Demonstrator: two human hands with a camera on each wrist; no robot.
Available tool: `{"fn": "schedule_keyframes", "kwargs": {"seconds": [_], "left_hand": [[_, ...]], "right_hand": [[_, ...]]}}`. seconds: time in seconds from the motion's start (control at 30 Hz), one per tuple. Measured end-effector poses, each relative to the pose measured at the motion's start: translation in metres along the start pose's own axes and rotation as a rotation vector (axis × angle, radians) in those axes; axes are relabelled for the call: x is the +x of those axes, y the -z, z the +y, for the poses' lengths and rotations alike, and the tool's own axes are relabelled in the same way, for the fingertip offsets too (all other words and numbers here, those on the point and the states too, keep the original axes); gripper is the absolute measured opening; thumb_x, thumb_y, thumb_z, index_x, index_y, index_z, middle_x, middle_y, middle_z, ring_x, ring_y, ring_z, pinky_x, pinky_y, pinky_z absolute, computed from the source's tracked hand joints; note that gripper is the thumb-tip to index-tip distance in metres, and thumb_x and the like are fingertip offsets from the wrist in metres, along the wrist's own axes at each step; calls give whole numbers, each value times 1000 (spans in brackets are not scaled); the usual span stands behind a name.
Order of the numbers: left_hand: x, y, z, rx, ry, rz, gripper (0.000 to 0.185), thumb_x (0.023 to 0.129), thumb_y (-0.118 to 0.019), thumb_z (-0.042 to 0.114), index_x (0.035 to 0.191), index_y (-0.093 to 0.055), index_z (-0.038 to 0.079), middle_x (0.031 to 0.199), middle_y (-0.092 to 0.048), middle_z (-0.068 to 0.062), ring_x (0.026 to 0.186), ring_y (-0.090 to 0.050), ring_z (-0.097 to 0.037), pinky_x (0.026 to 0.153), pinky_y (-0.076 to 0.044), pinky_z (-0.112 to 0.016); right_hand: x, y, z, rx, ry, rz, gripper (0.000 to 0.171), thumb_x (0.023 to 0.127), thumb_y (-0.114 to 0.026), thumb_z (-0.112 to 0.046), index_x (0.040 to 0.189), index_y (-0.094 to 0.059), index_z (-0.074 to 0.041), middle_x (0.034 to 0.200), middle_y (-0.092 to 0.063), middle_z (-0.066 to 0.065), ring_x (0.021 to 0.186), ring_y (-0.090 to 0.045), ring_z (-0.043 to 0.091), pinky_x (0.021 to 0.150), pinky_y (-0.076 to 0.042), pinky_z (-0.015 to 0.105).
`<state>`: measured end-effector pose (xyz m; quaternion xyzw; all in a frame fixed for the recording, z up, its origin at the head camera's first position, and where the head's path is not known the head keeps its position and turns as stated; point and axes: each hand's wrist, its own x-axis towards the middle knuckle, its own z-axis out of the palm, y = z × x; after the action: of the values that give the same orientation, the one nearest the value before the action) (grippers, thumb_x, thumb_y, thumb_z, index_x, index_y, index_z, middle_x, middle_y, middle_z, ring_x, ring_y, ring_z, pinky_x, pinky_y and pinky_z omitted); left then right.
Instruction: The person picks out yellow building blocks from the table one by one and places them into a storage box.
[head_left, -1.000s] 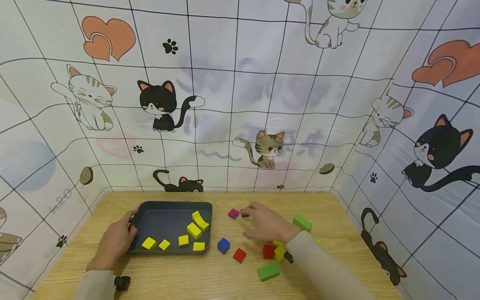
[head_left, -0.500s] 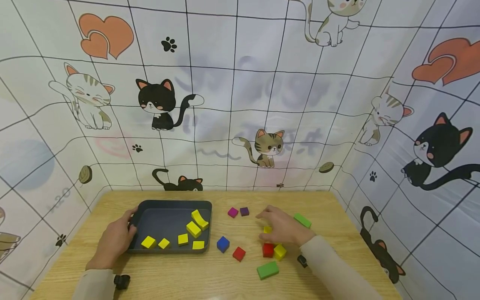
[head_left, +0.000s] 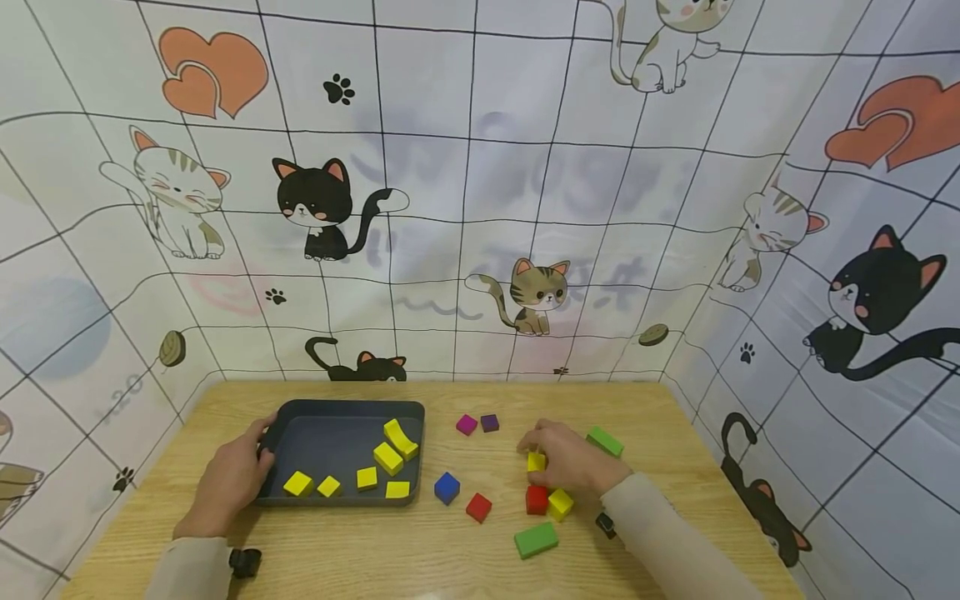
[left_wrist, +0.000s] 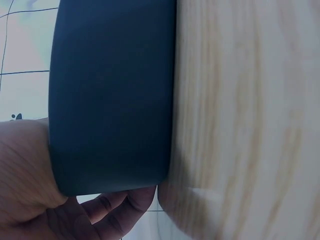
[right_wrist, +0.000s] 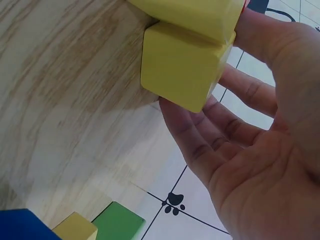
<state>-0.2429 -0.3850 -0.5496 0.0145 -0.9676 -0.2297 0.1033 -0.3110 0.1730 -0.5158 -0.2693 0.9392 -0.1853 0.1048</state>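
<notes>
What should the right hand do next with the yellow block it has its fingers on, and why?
Probably lift the yellow block and carry it left to the tray. The right hand has its fingers around that block, though the grip looks only partly closed. The tray holds only yellow blocks, and the left hand holds its near-left corner, so a small lift clear of the red block seems the natural move.

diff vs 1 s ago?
Right hand drew back from the purple cubes toward the person and now pinches a yellow cube. Left hand still holds the tray; tray blocks and other loose blocks unmoved.
</notes>
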Motion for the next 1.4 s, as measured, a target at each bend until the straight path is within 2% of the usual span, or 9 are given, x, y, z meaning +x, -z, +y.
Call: {"fn": "schedule_keyframes", "kwargs": {"seconds": [0.33,0.5,0.8,1.13,1.4], "left_hand": [[1,1,0,13,4,-4,64,108,-64,2,169,-46,-6,143,-70,-43,78,-58,-26,69,-44,-39],[0,3,2,8,10,-10,64,109,-64,2,170,-46,-6,145,-69,-43,78,-58,-26,68,-44,-39],[-1,4,4,-2,19,-18,64,110,-62,2,171,-44,-5,149,-67,-44,77,-56,-24,68,-43,-39],[0,3,3,3,7,-12,64,108,-61,2,169,-46,-6,148,-68,-44,78,-57,-26,69,-44,-39],[0,2,3,0,18,-22,64,109,-61,2,171,-45,-5,148,-67,-44,77,-56,-25,68,-44,-39]], "right_hand": [[1,0,-1,29,31,0,32,98,-93,-10,129,-87,-12,118,-74,-2,100,-64,16,92,-63,33],[0,0,-5,23,27,7,27,98,-93,-10,124,-87,-12,117,-74,-1,100,-65,16,92,-65,35],[3,-3,-5,0,39,24,24,98,-94,-13,121,-87,-15,114,-74,-3,97,-64,15,88,-63,29],[12,-1,-15,2,43,26,30,98,-93,-13,128,-87,-13,118,-76,-2,99,-66,14,92,-64,31],[27,2,-38,-47,90,24,27,101,-88,-14,127,-88,-14,117,-77,0,102,-68,15,98,-66,38]]}}
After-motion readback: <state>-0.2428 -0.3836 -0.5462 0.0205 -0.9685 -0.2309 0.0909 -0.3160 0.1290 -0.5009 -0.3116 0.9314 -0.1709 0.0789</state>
